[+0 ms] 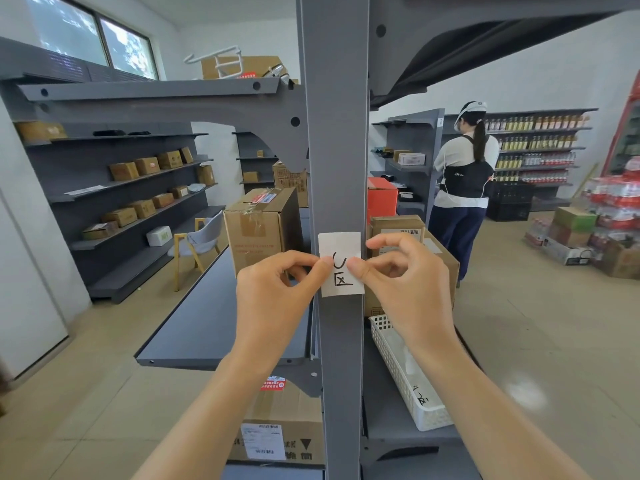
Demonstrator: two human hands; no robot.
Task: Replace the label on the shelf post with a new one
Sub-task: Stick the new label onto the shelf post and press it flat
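Observation:
A white paper label [340, 249] with black handwritten marks lies flat against the front of the grey shelf post [335, 133], at about chest height. My left hand [277, 289] pinches the label's left edge between thumb and forefinger. My right hand [405, 275] presses its thumb on the label's right edge, with the forefinger curled above. Both thumbs cover the label's middle. I cannot tell whether the label sticks to the post.
Cardboard boxes [263, 226] stand on the grey shelf [207, 327] left of the post. A white plastic basket [405, 372] lies on the shelf at right. Another person [464, 181] stands with their back turned, further right. A chair [201, 240] stands at left.

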